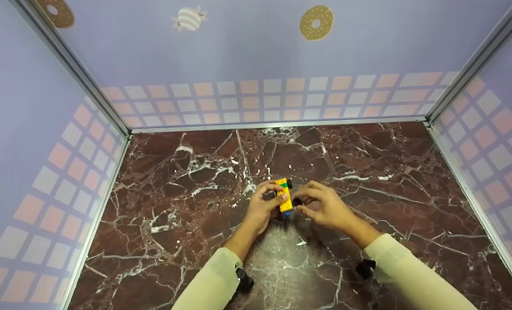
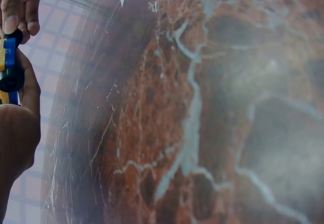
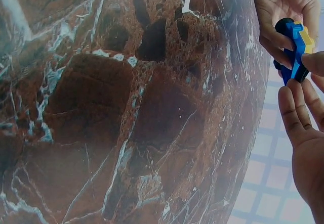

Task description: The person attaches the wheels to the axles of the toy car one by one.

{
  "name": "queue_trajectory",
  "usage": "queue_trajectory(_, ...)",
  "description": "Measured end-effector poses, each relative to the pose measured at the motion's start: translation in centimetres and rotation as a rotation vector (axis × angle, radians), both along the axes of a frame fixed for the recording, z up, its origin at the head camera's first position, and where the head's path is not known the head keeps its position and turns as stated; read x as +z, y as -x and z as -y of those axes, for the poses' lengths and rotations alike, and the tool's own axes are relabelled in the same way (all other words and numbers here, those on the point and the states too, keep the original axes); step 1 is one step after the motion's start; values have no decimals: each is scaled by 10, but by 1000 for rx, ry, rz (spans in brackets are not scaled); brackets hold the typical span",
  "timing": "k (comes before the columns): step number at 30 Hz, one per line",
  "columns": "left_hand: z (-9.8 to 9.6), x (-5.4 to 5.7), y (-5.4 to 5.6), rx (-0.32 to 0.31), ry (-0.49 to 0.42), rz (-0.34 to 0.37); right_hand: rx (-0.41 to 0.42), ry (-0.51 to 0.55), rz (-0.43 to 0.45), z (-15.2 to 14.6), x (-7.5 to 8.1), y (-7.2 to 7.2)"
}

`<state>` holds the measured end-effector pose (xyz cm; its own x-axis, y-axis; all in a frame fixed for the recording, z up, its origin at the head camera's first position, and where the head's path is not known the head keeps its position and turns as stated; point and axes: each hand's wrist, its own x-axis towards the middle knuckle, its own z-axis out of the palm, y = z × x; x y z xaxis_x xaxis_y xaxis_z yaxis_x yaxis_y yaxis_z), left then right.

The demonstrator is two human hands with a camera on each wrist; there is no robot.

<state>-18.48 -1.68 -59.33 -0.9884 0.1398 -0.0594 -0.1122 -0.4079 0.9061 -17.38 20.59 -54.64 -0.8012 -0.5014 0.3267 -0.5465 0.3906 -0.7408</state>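
My left hand [image 1: 260, 211] grips a small yellow and blue toy car [image 1: 285, 203], its thumb pressed on the yellow side. A green patch and a black wheel [image 1: 289, 184] show near the car's far end. Right beside the car, my right hand [image 1: 330, 207] pinches a small black wheel [image 1: 297, 202] between thumb and fingers. In the left wrist view the car's blue part [image 2: 10, 52] and black wheels show at the left edge. The right wrist view has the blue and yellow car [image 3: 299, 42] between both hands; whether the pinched wheel touches it, I cannot tell.
Under the hands lies a dark red marbled tabletop [image 1: 187, 241] with white veins. Lilac panels with pink and white squares enclose it, including a back wall [image 1: 247, 51] and a left wall [image 1: 36, 142]. Small white flecks or scraps [image 1: 301, 243] show on the surface.
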Motion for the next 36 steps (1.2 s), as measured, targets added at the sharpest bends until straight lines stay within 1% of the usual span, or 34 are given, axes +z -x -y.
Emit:
queue_trajectory(9, -1, 0, 0, -22, -17, 35, 14, 31, 46, 1, 1, -1)
queue_trajectory(11, -1, 0, 0, -20, -19, 32, 17, 35, 53, 1, 1, -1)
queue_trajectory(14, -2, 0, 0, -7, -23, 16, 15, 44, 60, 1, 1, -1)
queue_trajectory(19, -3, 1, 0, 15, 3, -24, 10, 71, 78, 1, -1, 0)
queue_trajectory(24, -3, 1, 0, 22, 12, -27, -9, 100, 100, 1, -3, 0)
queue_trajectory(31, -4, 2, 1, 40, 34, -48, -45, 88, 121, 1, 0, 1)
queue_trajectory(36, -3, 4, 1, 48, 53, -70, -53, 69, 113, 4, 3, 3)
